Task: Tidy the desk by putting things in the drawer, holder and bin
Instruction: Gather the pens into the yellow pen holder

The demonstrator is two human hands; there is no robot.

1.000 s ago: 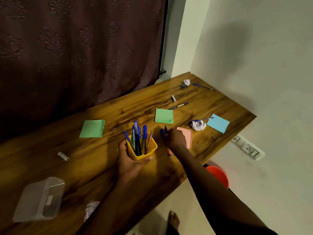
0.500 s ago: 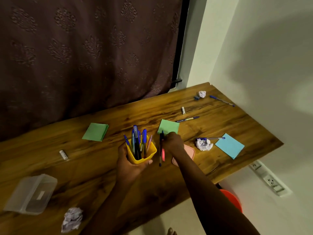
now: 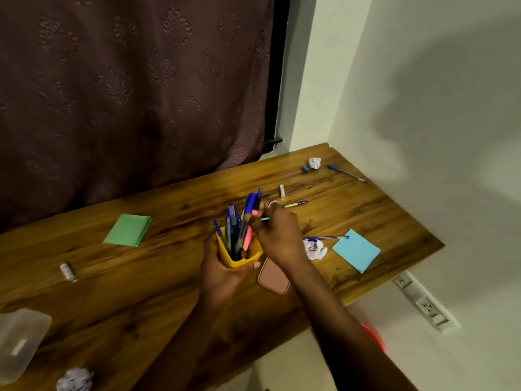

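My left hand grips a yellow pen holder near the middle of the wooden desk; several blue pens stand in it. Over the holder's mouth, my right hand pinches a small bunch of pens, pink, blue and dark, with their lower ends inside the holder. A pink flat case lies just right of the holder, partly under my right wrist. Loose pens lie further right on the desk.
Green note pads and a blue one lie on the desk, with crumpled paper balls, small white tubes and a clear plastic box. A red bin sits below the desk edge.
My right hand picked up the pens from beside the pink case, lifted them and brought them over the holder; their tips now dip into it. The left hand kept holding the holder.
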